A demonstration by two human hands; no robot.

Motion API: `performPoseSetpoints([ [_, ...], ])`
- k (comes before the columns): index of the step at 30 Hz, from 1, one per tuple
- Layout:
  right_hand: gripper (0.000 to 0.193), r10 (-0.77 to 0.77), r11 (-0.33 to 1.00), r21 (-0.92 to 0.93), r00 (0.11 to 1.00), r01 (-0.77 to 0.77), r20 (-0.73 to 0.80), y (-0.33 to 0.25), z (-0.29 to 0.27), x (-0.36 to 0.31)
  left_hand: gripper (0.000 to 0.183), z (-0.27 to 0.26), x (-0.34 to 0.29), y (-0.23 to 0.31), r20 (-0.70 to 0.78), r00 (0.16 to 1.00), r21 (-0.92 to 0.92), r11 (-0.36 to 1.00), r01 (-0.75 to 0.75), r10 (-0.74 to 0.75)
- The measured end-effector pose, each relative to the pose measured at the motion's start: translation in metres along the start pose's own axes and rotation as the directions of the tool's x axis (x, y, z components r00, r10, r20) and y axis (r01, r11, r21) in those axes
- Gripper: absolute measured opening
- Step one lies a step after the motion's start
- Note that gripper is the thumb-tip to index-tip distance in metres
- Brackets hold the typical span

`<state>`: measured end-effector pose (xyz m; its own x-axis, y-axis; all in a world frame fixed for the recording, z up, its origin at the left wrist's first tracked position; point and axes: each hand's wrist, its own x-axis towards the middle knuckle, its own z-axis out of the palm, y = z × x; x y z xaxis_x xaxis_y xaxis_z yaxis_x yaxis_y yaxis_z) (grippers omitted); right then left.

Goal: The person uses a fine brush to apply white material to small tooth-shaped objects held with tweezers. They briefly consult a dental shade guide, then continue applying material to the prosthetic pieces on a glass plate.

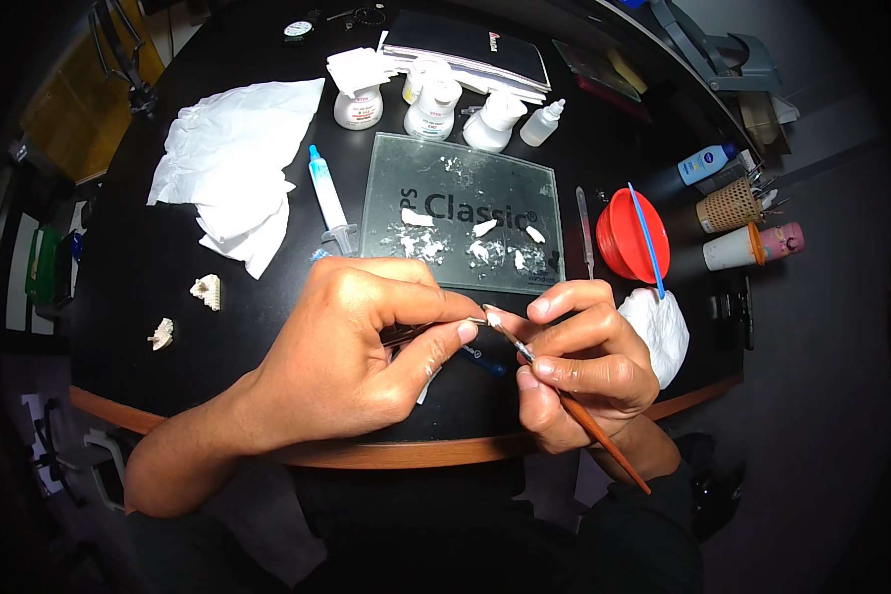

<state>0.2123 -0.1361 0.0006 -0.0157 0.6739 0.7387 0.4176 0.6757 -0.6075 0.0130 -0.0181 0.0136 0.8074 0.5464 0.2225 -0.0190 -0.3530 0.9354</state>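
My left hand [341,346] pinches a thin dark metal tool [402,335], perhaps tweezers, between thumb and forefinger. Near its tip is a tiny whitish piece [494,320], too small to identify for certain. My right hand [599,361] grips a fine brush [604,438] with a reddish-brown handle, its bristle end meeting the small piece. Both hands are close together above the table's front edge. Just beyond them lies a glass mixing slab [391,163] bearing several smears and small heaps of white paste [484,228].
White-capped bottles [429,111] stand behind the slab. A syringe [328,196] and tissues [232,148] lie left, near two tooth models [206,291]. To the right are a metal spatula [584,233], red bowl [614,238], blue stick [648,238] and crumpled white tissue [655,335].
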Motion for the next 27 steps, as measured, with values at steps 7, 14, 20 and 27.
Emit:
performPoseSetpoints([
  [7, 0.023, -0.004, 1.0, -0.012, 1.0, 0.004, 0.004, -0.001, -0.001, 0.0002, 0.018, -0.0001, -0.0014, -0.0005, -0.001, 1.0, 0.002, 1.0, 0.006, -0.006],
  [14, 0.024, 0.003, 1.0, -0.013, 1.0, -0.003, -0.001, -0.0008, -0.0005, 0.0, 0.018, -0.0007, -0.0014, 0.0001, -0.004, 1.0, 0.001, 1.0, -0.007, 0.007],
  [20, 0.024, -0.002, 1.0, -0.015, 1.0, 0.002, -0.005, -0.0003, -0.0006, 0.0, 0.017, -0.0004, -0.0007, 0.0001, -0.001, 1.0, -0.007, 1.0, -0.009, 0.009],
  [27, 0.02, -0.004, 1.0, -0.004, 1.0, 0.004, -0.011, -0.0002, 0.0002, -0.0015, 0.017, -0.001, -0.0006, 0.0017, 0.003, 1.0, -0.006, 1.0, -0.007, 0.007],
])
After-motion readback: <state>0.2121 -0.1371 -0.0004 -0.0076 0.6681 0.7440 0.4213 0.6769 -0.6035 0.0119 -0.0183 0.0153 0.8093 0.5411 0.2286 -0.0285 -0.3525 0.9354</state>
